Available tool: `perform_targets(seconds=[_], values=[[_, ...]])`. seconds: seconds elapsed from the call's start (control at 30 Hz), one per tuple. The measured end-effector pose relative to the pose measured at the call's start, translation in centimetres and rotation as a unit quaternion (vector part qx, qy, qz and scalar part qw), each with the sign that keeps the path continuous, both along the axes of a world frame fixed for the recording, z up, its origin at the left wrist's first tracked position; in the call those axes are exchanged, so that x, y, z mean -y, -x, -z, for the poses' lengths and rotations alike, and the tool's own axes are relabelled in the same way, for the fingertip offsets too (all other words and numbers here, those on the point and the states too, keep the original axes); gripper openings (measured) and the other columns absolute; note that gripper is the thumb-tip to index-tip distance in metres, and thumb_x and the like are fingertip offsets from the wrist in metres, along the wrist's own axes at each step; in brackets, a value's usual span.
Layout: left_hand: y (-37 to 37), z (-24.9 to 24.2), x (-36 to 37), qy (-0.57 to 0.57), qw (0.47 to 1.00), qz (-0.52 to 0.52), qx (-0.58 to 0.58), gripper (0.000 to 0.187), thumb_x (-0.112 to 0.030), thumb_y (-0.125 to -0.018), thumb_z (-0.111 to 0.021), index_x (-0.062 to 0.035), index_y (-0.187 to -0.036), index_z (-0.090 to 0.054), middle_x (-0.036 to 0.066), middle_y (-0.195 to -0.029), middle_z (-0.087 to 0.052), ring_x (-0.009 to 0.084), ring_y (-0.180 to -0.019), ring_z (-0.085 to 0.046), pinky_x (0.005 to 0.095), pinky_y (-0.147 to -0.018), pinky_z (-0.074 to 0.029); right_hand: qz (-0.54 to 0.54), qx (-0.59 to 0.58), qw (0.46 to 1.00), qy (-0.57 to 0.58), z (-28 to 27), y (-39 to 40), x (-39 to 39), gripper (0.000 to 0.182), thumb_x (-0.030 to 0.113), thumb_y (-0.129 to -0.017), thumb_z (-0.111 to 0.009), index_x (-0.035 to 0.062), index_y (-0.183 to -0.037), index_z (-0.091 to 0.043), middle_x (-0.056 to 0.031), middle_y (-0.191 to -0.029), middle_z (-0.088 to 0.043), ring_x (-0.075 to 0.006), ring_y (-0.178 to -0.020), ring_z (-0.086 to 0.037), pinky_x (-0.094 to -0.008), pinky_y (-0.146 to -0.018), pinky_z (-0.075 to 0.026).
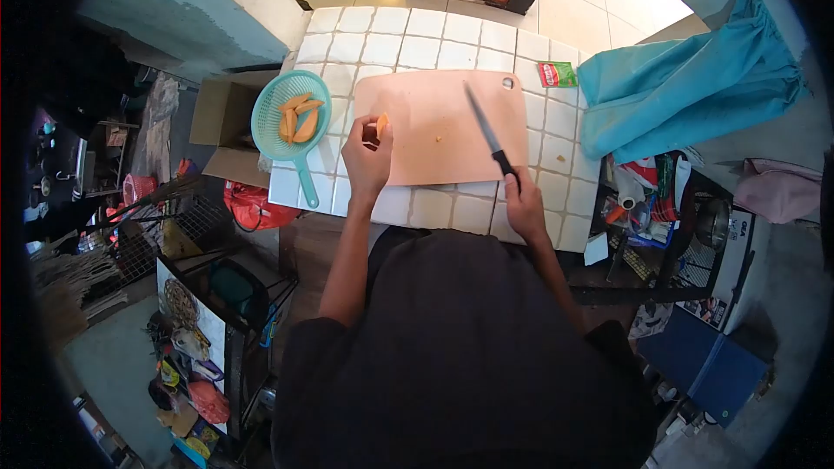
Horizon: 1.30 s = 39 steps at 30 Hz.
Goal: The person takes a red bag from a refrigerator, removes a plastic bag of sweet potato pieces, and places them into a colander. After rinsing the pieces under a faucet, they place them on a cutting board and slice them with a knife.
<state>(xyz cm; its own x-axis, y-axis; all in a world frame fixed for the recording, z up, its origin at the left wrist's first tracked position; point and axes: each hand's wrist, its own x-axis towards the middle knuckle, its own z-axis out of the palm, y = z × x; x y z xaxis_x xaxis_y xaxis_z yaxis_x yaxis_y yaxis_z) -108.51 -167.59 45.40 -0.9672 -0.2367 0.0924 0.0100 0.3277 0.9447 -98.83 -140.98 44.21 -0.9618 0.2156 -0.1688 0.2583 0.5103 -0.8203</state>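
Note:
My left hand [368,155] pinches a small orange wedge [382,126], much like the pieces in the strainer, over the left edge of the pink cutting board [434,104]. In my right hand [523,204] is a knife [485,128], gripped by its black handle, its blade slanting up and left across the board's right side. A small orange scrap [439,139] lies mid-board. To the left, a teal strainer [306,175] with a handle holds several orange wedges [304,126].
White tiles cover the counter [434,207]. A green and red packet [557,75] lies beyond the board's right corner, beside a teal cloth [686,82]. An open cardboard box [228,113] stands left of the counter, and a cluttered shelf [643,208] is at right.

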Motion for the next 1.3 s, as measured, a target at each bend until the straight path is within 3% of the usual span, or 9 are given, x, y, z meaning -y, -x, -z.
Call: perform_targets(seconds=[0.23, 0.3, 0.57, 0.63, 0.77, 0.87, 1.0, 1.17, 1.3], values=[[-1.3, 2.0, 2.5, 0.135, 0.985, -0.102, 0.04, 0.024, -0.019, -0.086, -0.064, 0.0003, -0.1, -0.066, 0.012, -0.083, -0.064, 0.0199, -0.069, -0.059, 0.0325, -0.065, -0.048, 0.077, -0.022, 0.995, -0.06, 2.3, 0.2, -3.8, 0.025, 0.023, -0.096, -0.048, -0.0009, -0.096, -0.057, -0.0196, -0.068, -0.057, -0.0361, -0.063, -0.057, -0.0431, -0.06, -0.043], [-1.4, 2.4, 4.0, 0.27, 0.955, -0.125, 0.013, 0.028, -0.021, -0.086, -0.066, 0.0017, -0.102, -0.065, 0.009, -0.079, -0.063, 0.017, -0.068, -0.057, 0.0305, -0.064, -0.048, 0.078, -0.018, 0.995, -0.057, 1.9, 0.5, -4.0, 0.026, 0.023, -0.096, -0.047, -0.0009, -0.096, -0.057, -0.0196, -0.069, -0.058, -0.0367, -0.064, -0.058, -0.0438, -0.06, -0.043], [-1.9, 3.6, 3.0, 0.157, 0.979, -0.118, 0.06, 0.029, -0.023, -0.088, -0.062, 0.003, -0.099, -0.065, 0.013, -0.085, -0.061, 0.025, -0.074, -0.059, 0.036, -0.068, -0.047, 0.039, -0.033, 0.996, -0.076, 1.8, 1.1, -1.2, 0.026, 0.027, -0.096, -0.046, 0.0035, -0.1, -0.057, -0.0203, -0.075, -0.063, -0.0401, -0.072, -0.062, -0.0483, -0.063, -0.045], [-2.1, 3.2, 2.1, 0.183, 0.974, -0.133, 0.026, 0.031, -0.023, -0.089, -0.061, 0.005, -0.099, -0.064, 0.014, -0.087, -0.062, 0.027, -0.076, -0.059, 0.0369, -0.07, -0.047, 0.013, 0.008, 0.984, -0.18, 1.6, 0.9, 0.1, 0.026, 0.029, -0.096, -0.045, 0.0052, -0.102, -0.054, -0.0214, -0.075, -0.064, -0.0414, -0.072, -0.063, -0.0498, -0.064, -0.047], [-2.3, 4.9, 2.8, 0.155, 0.976, -0.152, -0.002, 0.031, -0.023, -0.091, -0.059, 0.0065, -0.099, -0.063, 0.015, -0.088, -0.063, 0.0258, -0.076, -0.059, 0.0361, -0.071, -0.048, -0.169, 0.114, 0.956, -0.211, 0.3, -0.3, 2.5, 0.025, 0.029, -0.096, -0.045, 0.0061, -0.106, -0.051, -0.0223, -0.071, -0.063, -0.0428, -0.07, -0.062, -0.0528, -0.064, -0.045], [-2.5, 3.3, 3.2, 0.071, 0.987, -0.138, 0.051, 0.032, -0.024, -0.093, -0.058, 0.0074, -0.098, -0.063, 0.014, -0.083, -0.064, 0.0194, -0.075, -0.058, 0.0329, -0.07, -0.047, -0.249, 0.057, 0.952, -0.168, 1.1, -0.7, 3.3, 0.025, 0.028, -0.096, -0.045, 0.0061, -0.106, -0.052, -0.0222, -0.071, -0.062, -0.0422, -0.069, -0.061, -0.0523, -0.063, -0.045], [-3.4, 2.9, 3.8, 0.033, 0.987, -0.138, 0.072, 0.031, -0.024, -0.094, -0.057, 0.0066, -0.097, -0.063, 0.011, -0.082, -0.063, 0.016, -0.075, -0.057, 0.0311, -0.07, -0.047, -0.066, -0.005, 0.987, -0.146, 0.0, 0.6, 2.7, 0.027, 0.029, -0.095, -0.045, 0.0043, -0.103, -0.053, -0.0211, -0.066, -0.061, -0.0409, -0.063, -0.061, -0.0534, -0.058, -0.044], [-4.0, 2.8, 3.9, -0.048, 0.983, -0.137, 0.114, 0.029, -0.023, -0.095, -0.055, 0.0052, -0.098, -0.063, 0.008, -0.084, -0.063, 0.0118, -0.078, -0.056, 0.0271, -0.07, -0.046, -0.257, 0.018, 0.954, -0.154, 1.3, -0.3, 4.1, 0.024, 0.028, -0.093, -0.049, 0.0049, -0.099, -0.054, -0.0211, -0.066, -0.06, -0.0401, -0.061, -0.06, -0.0523, -0.058, -0.044], [-4.6, 2.6, 4.3, -0.074, 0.98, -0.164, 0.086, 0.029, -0.023, -0.096, -0.055, 0.0046, -0.1, -0.063, 0.008, -0.088, -0.064, 0.0115, -0.08, -0.056, 0.0267, -0.072, -0.045, -0.202, -0.014, 0.975, -0.089, 1.3, 0.4, 3.2, 0.023, 0.026, -0.094, -0.049, 0.0056, -0.102, -0.054, -0.0209, -0.068, -0.061, -0.0404, -0.063, -0.06, -0.0519, -0.059, -0.044]])
